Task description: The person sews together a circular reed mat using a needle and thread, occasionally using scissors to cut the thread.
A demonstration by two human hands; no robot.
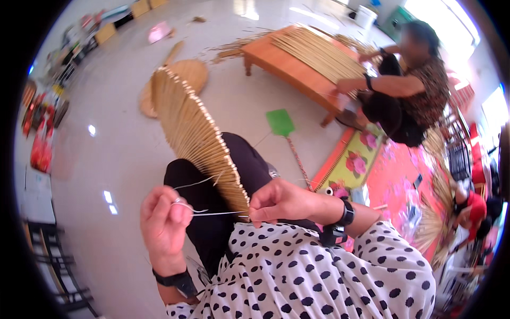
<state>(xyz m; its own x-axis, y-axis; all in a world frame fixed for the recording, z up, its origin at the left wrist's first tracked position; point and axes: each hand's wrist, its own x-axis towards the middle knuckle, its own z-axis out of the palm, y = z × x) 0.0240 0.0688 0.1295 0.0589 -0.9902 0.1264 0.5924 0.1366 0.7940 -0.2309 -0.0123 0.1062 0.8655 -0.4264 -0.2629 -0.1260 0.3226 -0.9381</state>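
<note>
Here, the left hand (pixel 166 215) pinches thread (pixel 218 213), the right hand (pixel 280 202) a straw fan (pixel 187 123). At one o'clock stands a white bucket (pixel 365 18), contents indistinct.

Left hand (pixel 166 220) at 8 o'clock had white thread (pixel 218 214) pulled taut, right hand (pixel 281 202) at 5 pinched the end of a straw fan (pixel 186 122). Orangey table (pixel 271 58) sat up around 1.

Left fingers (pixel 158 208) curl above an upright wrist (pixel 169 264); right fingers (pixel 265 213) pinch, forearm (pixel 364 216) angled leftward.
</note>
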